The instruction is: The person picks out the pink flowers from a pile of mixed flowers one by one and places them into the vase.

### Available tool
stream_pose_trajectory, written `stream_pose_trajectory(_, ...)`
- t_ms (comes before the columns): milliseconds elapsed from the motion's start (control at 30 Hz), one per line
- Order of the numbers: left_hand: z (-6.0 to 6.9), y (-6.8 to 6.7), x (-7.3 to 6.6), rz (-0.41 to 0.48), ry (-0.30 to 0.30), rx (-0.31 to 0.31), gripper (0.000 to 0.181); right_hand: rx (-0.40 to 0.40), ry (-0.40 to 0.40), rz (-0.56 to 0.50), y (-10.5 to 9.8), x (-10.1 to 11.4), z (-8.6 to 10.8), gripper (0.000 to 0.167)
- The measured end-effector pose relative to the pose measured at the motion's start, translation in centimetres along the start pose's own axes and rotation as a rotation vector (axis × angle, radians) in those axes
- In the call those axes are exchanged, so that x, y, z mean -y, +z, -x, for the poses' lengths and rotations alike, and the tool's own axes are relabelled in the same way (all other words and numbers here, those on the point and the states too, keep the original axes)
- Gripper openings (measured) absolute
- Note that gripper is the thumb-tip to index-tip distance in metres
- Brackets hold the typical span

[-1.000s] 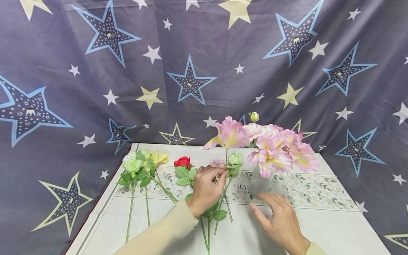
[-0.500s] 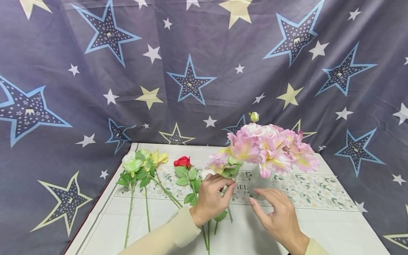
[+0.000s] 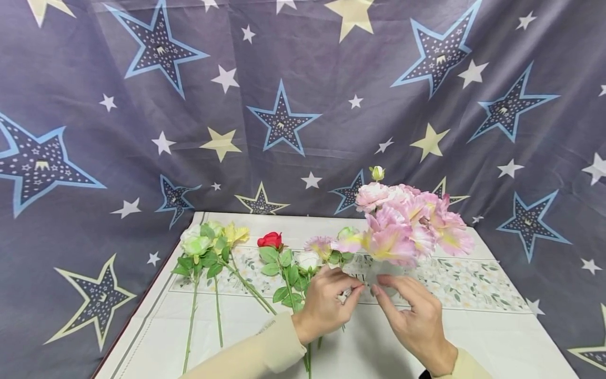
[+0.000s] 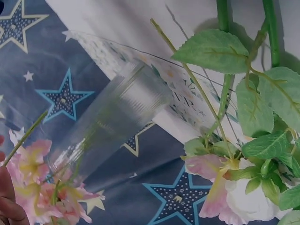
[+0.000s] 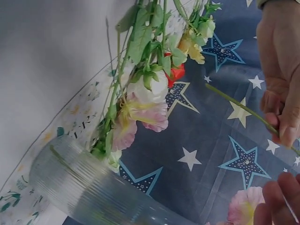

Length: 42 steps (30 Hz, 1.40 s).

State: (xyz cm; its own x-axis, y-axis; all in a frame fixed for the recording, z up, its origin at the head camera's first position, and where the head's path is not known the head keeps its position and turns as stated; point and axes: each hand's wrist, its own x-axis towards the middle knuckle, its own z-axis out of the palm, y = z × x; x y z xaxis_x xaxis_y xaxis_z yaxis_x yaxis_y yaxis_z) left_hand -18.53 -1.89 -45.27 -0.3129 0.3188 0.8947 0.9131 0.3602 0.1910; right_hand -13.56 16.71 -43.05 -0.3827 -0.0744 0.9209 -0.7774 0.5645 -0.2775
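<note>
My left hand (image 3: 329,302) pinches the thin green stem (image 5: 243,108) of a pink and yellow artificial flower (image 3: 387,239) between thumb and fingers. The bloom overlaps the pink bunch in the head view. Close to the left fingertips, my right hand (image 3: 414,318) has its thumb and fingers spread, with nothing held between them. Behind the hands stands a clear ribbed vase (image 4: 112,117), mostly hidden in the head view. It holds several pink flowers (image 3: 445,226) and a small bud (image 3: 377,173). In the right wrist view the held stem's cut end is apart from the vase (image 5: 93,185).
Left of my hands lie a red rose (image 3: 270,240), a white rose (image 3: 309,260) and a pink flower (image 3: 319,246). Pale green and yellow flowers (image 3: 196,243) lie further left. A floral band crosses the white tablecloth (image 3: 156,337). A star-patterned curtain (image 3: 303,63) hangs behind.
My left hand has moved right and slightly down, bringing the pink flower from upright on the left to the front of the bunch. The right hand stays nearly in place.
</note>
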Motion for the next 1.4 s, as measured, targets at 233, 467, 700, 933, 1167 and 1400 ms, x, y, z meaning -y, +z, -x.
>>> stream_pose_trajectory(233,0.1,0.5,-0.5,-0.018,0.022,0.022,0.006,-0.026,-0.023,-0.007,0.1,0.2,-0.7,0.020)
stream_pose_trajectory(467,0.2,0.9,-0.7,-0.024,0.034,0.036,0.005,-0.048,-0.029,0.001,0.1,-0.1,-0.8,0.030)
stream_pose_trajectory(700,0.1,1.2,-0.7,-0.038,0.056,0.027,0.005,-0.060,-0.036,0.003,-0.1,-0.3,-0.7,0.036)
stream_pose_trajectory(933,0.2,1.3,-0.7,-0.063,0.065,0.029,0.005,-0.032,0.014,0.014,-0.3,-0.1,-0.5,0.033)
stream_pose_trajectory(1167,0.3,1.3,-0.5,-0.038,0.050,0.027,0.007,-0.031,0.018,0.005,-0.6,0.0,-0.6,0.027)
stream_pose_trajectory(1400,0.8,0.8,0.3,-0.020,0.010,0.037,0.013,-0.057,0.014,0.029,-1.2,-0.1,-0.8,0.034)
